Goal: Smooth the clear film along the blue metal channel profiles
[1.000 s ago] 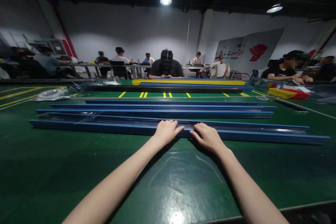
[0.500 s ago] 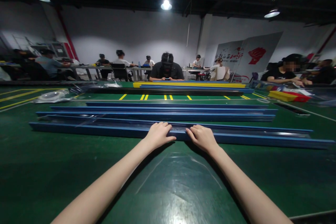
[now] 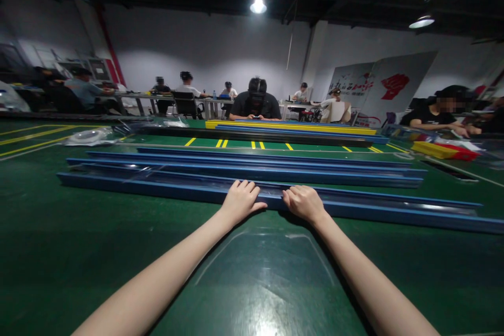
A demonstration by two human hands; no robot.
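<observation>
A long blue U-shaped channel (image 3: 394,216) lies across the green table, its open side facing up. My left hand (image 3: 240,202) grips its near wall left of the middle, fingers hooked over the top edge and thumb stretched along the front. My right hand (image 3: 305,202) is closed over the same wall a little further right, its fingers curled inside. A short gap separates the two hands. Just behind lie more blue channels (image 3: 354,174), roughly parallel. Clear film (image 3: 145,172) shows near the left part of the channels.
Further back lie a yellow strip (image 3: 291,127) and a black strip (image 3: 255,135). A bagged coil (image 3: 88,137) sits at left; a yellow tray (image 3: 433,150), a red tray (image 3: 464,153) and a dark flat phone-like object (image 3: 449,170) at right. A person (image 3: 255,102) sits opposite.
The view has shifted slightly, so the scene sits a little further right. The held channel looks slightly more slanted, its right end lower. The right hand's fingers look more tightly curled.
</observation>
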